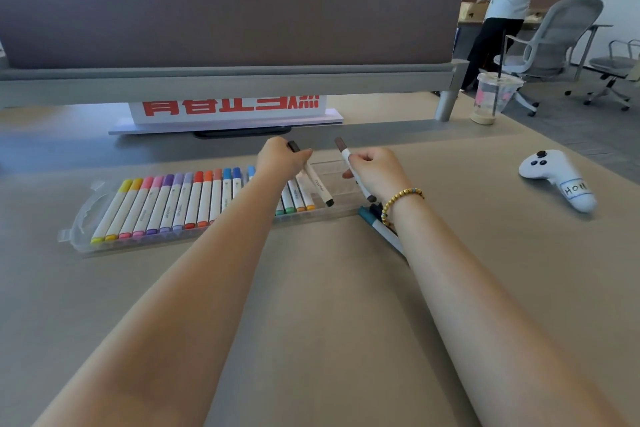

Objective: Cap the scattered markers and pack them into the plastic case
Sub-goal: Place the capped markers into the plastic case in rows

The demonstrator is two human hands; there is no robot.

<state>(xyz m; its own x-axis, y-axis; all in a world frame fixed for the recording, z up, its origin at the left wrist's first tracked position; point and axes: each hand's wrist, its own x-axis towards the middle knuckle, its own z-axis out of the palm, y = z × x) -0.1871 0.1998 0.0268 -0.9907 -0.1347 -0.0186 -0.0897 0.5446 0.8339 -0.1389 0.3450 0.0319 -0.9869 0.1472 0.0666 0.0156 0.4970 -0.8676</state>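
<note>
Two bare forearms reach out over the tan table (311,322) toward the work. Just beside the right wrist, a teal marker (381,227) lies loose on the table, partly hidden by the arm; a dark piece sits next to it, too hidden to tell what it is. Past that, the case (79,215) lies open and flat, its row of markers (180,201) running from yellow through pinks, purples, reds and blues to greens and orange, with free slots at the right end. The left hand (280,161) grips a black marker (315,180) near its far end, the barrel slanting down over the free slots. The right hand (372,172) pinches a brown marker (353,170) by mid-barrel, held above the case's right end. Both look capped at each end. These markers are probably light, stiff and smooth, so a mid-barrel pinch gives good control for laying them flat into a slot; the thin case would likely slide if pressed from the side. Farther off stand a white controller (557,180), a drink cup (493,99), a sign (228,113) and the grey divider (225,3).
</note>
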